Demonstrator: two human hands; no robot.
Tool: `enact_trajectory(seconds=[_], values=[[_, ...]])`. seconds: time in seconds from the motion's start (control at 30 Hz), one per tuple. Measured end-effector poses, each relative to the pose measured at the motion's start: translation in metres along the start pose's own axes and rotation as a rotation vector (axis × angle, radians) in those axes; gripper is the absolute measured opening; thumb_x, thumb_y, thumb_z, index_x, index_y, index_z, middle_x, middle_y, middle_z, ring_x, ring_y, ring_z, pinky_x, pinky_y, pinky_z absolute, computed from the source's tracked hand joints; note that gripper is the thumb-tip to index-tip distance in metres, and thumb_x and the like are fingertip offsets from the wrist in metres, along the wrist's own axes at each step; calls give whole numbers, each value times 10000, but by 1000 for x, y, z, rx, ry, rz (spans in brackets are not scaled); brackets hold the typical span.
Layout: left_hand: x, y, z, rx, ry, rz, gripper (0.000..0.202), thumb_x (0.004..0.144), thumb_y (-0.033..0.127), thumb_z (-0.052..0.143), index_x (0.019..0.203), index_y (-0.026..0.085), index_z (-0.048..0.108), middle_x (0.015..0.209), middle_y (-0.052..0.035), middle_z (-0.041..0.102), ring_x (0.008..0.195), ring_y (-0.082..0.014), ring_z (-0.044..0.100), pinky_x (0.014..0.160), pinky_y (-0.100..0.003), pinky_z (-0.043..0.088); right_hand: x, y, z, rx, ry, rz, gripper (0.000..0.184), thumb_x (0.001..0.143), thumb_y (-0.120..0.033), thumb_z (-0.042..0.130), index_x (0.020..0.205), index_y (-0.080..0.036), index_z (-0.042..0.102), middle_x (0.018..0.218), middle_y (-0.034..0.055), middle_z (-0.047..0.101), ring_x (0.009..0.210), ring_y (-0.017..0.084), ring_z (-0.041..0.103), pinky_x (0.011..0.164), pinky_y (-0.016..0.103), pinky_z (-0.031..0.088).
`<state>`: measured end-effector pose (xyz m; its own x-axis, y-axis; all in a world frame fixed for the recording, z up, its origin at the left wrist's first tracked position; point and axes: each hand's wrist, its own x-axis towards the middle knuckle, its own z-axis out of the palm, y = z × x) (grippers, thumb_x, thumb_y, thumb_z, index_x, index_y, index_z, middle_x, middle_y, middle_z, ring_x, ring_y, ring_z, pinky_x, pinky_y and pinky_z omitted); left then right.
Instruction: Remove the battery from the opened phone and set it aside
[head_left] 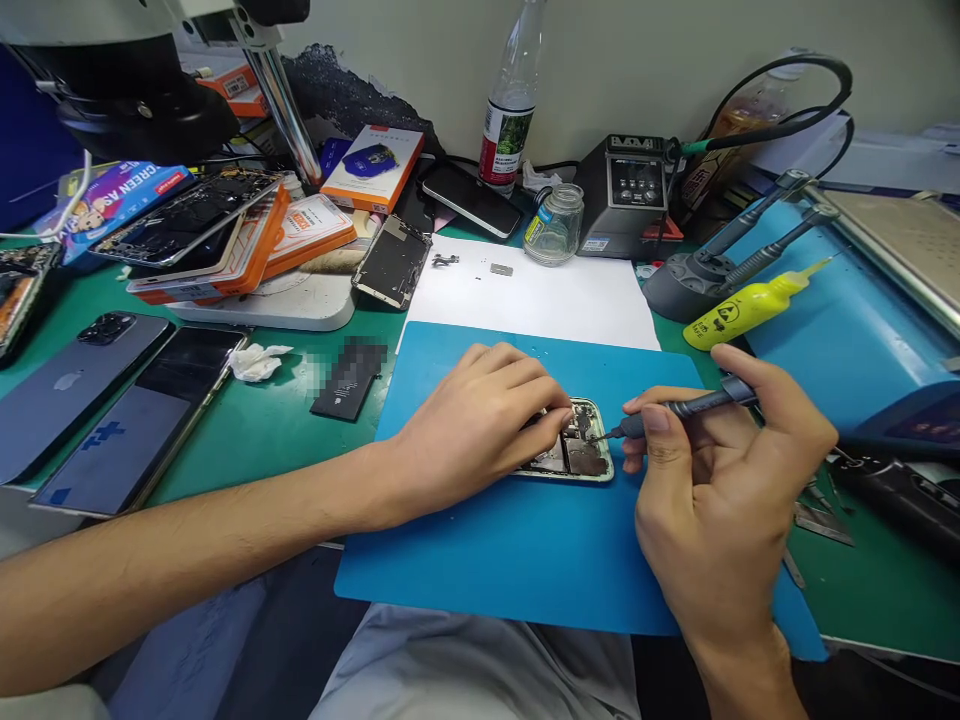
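Observation:
An opened phone with a pale frame and bare inner parts lies on a blue mat. My left hand covers the phone's left part, its fingers curled together and holding it against the mat. Thumb and index fingertips meet over the inner parts; whether something small is between them is hidden. In my right hand is a slim grey screwdriver, gripped between thumb and fingers with the index finger at its end cap. The tilted driver's tip reaches the phone's right inner side.
White paper with small metal parts lies behind the mat. A phone battery, crumpled tissue and two phones sit left. Behind stand a glass jar, bottle and soldering station. A microscope overhangs the left; a yellow bottle lies right.

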<state>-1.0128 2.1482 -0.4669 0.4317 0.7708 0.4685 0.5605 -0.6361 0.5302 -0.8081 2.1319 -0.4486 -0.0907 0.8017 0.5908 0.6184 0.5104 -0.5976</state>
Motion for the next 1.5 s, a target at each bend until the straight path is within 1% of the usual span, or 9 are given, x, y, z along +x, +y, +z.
enact_trajectory(seconds=[0.3,0.5,0.57,0.7,0.8,1.13,1.23,1.4,1.5], values=[[0,0,1,-2,18,-7,199,1091,282,526,1009,181,677,1033,-33,749,1004,-214,586,891,-379,408,-1,0,-1,-21,-20,-5,586,1003,-207,658,1535,-289,424,1027,43,660,741,167,669,652,345,596],[0,-1,1,6,25,2,201,1093,288,519,1002,189,669,1026,-31,749,1005,-214,585,881,-377,401,1,-3,-2,-203,-12,-207,720,868,-118,805,1494,-335,523,1245,45,676,909,186,693,708,336,584],[0,0,1,12,25,5,197,1091,287,527,1001,186,671,1031,-31,749,1010,-214,586,885,-378,399,2,-4,-3,-153,-50,-187,650,925,-107,722,1500,-328,514,1327,56,649,982,189,706,767,346,593],[-1,-1,1,8,19,11,178,1079,279,555,998,179,679,1040,-30,755,1027,-215,588,894,-381,398,3,-2,-4,-61,-106,-163,566,988,-143,550,1528,-276,444,1399,120,618,1182,272,675,912,487,575],[-1,-1,1,8,15,15,188,1077,288,561,993,175,687,1046,-31,756,1028,-216,588,894,-384,398,4,-3,-3,-98,-70,-164,575,962,-164,618,1502,-292,467,1389,106,626,1143,268,659,874,477,574],[0,-2,2,-12,8,11,182,1062,305,605,1022,177,729,1066,-31,750,1040,-216,594,905,-391,406,1,-5,-2,-62,-58,-101,523,1051,-197,455,1553,-343,448,1425,79,633,1160,267,668,877,463,555],[-1,-5,2,-56,3,5,161,1034,348,659,1053,218,752,1092,-19,741,1067,-213,593,934,-388,413,1,-6,-2,-117,-16,-95,559,1017,-227,581,1550,-334,450,1392,84,641,1107,252,683,794,407,559],[-2,-6,1,-76,-8,-8,127,1010,324,694,1056,246,783,1084,-8,748,1069,-214,595,931,-391,419,1,-8,-3,-75,-3,52,492,1049,-284,532,1535,-295,455,1305,91,663,1018,234,694,779,407,561],[-2,-5,3,-60,2,20,156,1026,333,670,1082,244,786,1087,-8,751,1061,-211,592,919,-393,415,2,-10,-3,-82,19,120,513,1031,-340,598,1525,-287,467,1190,75,693,926,214,684,762,393,557]])
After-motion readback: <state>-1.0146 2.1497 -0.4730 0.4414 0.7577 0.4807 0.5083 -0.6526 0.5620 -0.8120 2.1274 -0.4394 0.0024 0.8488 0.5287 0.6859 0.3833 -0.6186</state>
